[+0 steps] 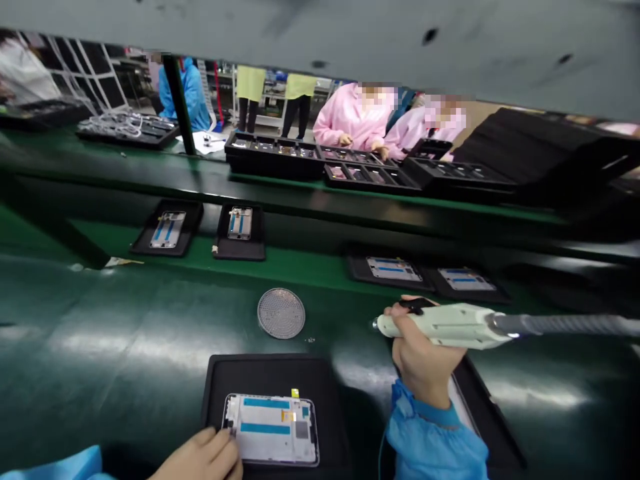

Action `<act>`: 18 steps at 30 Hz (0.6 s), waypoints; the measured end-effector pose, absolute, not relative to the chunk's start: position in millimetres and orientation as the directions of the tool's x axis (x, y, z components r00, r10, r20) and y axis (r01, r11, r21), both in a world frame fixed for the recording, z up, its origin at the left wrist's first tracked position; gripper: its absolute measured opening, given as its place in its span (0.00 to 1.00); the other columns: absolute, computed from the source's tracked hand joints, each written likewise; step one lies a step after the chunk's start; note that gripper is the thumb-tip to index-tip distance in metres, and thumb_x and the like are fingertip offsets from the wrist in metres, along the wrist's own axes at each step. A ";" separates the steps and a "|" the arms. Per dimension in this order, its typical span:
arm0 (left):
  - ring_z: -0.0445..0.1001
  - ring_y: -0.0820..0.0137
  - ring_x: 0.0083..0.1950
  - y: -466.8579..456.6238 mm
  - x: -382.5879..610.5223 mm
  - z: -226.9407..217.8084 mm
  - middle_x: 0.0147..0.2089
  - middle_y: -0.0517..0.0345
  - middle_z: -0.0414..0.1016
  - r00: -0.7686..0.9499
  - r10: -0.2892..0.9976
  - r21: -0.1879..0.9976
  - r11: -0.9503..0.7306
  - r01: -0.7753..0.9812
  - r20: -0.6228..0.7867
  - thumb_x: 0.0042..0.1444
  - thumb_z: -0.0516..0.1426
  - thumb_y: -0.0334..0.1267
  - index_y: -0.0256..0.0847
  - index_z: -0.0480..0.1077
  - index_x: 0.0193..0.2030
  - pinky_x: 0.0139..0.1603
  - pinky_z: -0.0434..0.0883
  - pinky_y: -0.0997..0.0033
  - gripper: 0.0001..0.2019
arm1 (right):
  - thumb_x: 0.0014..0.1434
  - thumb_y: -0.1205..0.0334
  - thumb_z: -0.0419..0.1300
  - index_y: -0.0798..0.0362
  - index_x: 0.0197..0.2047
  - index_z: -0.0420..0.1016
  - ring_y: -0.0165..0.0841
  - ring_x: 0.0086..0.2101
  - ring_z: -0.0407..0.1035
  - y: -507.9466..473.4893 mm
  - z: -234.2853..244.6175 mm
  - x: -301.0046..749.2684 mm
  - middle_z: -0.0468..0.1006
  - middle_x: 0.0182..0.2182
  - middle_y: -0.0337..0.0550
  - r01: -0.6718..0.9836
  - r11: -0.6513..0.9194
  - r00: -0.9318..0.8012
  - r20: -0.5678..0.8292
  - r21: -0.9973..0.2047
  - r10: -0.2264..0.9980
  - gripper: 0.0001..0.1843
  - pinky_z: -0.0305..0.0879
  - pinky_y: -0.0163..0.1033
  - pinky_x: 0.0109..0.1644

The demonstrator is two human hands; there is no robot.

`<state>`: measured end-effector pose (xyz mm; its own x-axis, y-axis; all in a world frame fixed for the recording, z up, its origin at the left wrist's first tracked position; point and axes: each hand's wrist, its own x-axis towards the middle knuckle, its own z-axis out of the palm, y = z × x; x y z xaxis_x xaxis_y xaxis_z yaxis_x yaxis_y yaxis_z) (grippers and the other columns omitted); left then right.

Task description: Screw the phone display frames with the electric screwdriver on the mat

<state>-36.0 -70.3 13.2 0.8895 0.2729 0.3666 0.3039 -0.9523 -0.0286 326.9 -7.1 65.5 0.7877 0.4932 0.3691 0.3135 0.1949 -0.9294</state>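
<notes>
My left hand [203,457] sits at the bottom of the view, its fingers gripping the left edge of a silver-rimmed phone frame [270,430]. The frame lies flat on a black mat [270,370] and has blue strips and a small yellow tag on its white backing. My right hand [423,353], in a blue sleeve, is shut around a pale green electric screwdriver [445,325]. Its tip points left, above the bench and away from the frame. A grey hose runs off to the right from its rear end.
A round perforated metal disc [281,313] lies on the green bench beyond the mat. Several phone frames rest on black mats further along. A raised shelf carries black trays, and co-workers in pink smocks stand beyond it.
</notes>
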 end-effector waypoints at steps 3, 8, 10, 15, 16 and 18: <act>0.77 0.61 0.43 -49.6 -15.9 23.9 0.42 0.49 0.79 0.892 0.291 0.000 -0.951 0.311 0.345 0.65 0.55 0.47 0.39 0.75 0.42 0.47 0.73 0.61 0.14 | 0.47 0.61 0.70 0.53 0.36 0.73 0.31 0.29 0.71 -0.9 69.4 301.0 0.70 0.27 0.34 0.230 0.247 0.748 0.333 -0.941 0.574 0.14 0.74 0.46 0.40; 0.72 0.48 0.59 -20.9 0.1 21.5 0.57 0.36 0.74 0.948 0.261 0.079 -0.965 0.251 0.181 0.62 0.50 0.62 0.32 0.72 0.56 0.63 0.63 0.47 0.33 | 0.48 0.61 0.70 0.52 0.37 0.71 0.31 0.30 0.71 26.9 64.6 255.2 0.71 0.28 0.34 0.114 0.245 0.587 0.264 -0.963 0.765 0.15 0.74 0.45 0.39; 0.70 0.46 0.61 -12.1 2.8 14.3 0.60 0.34 0.72 0.958 0.242 0.138 -0.965 0.222 0.152 0.62 0.49 0.62 0.31 0.70 0.60 0.65 0.60 0.46 0.35 | 0.49 0.60 0.69 0.51 0.38 0.71 0.31 0.31 0.71 40.6 57.6 240.6 0.71 0.28 0.35 0.094 0.229 0.527 0.244 -0.969 0.814 0.14 0.73 0.44 0.39; 0.68 0.48 0.63 6.2 4.4 5.8 0.61 0.34 0.71 0.962 0.219 0.250 -0.952 0.174 0.165 0.61 0.50 0.61 0.30 0.68 0.62 0.68 0.56 0.48 0.36 | 0.53 0.60 0.66 0.50 0.40 0.69 0.31 0.31 0.71 57.7 39.4 220.6 0.70 0.29 0.35 0.097 0.170 0.452 0.196 -0.981 0.870 0.13 0.73 0.44 0.39; 0.68 0.48 0.63 7.7 4.5 5.8 0.61 0.34 0.72 0.959 0.220 0.264 -0.949 0.169 0.176 0.61 0.50 0.62 0.29 0.69 0.62 0.68 0.56 0.48 0.36 | 0.54 0.61 0.66 0.50 0.41 0.69 0.31 0.32 0.71 57.5 37.3 219.0 0.71 0.29 0.35 0.103 0.156 0.442 0.186 -0.982 0.877 0.12 0.73 0.45 0.40; 0.68 0.48 0.62 8.6 4.7 6.1 0.60 0.36 0.72 0.952 0.231 0.285 -0.943 0.170 0.198 0.60 0.51 0.61 0.29 0.69 0.61 0.68 0.55 0.49 0.36 | 0.55 0.62 0.65 0.50 0.42 0.69 0.32 0.32 0.71 55.5 35.2 217.1 0.71 0.30 0.36 0.097 0.141 0.421 0.169 -0.985 0.891 0.11 0.72 0.45 0.40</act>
<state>4.7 8.6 6.1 0.9524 0.2314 0.1984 0.1698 -0.9434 0.2849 217.1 55.5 35.2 0.4207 0.8913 0.1691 0.0973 0.1409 -0.9852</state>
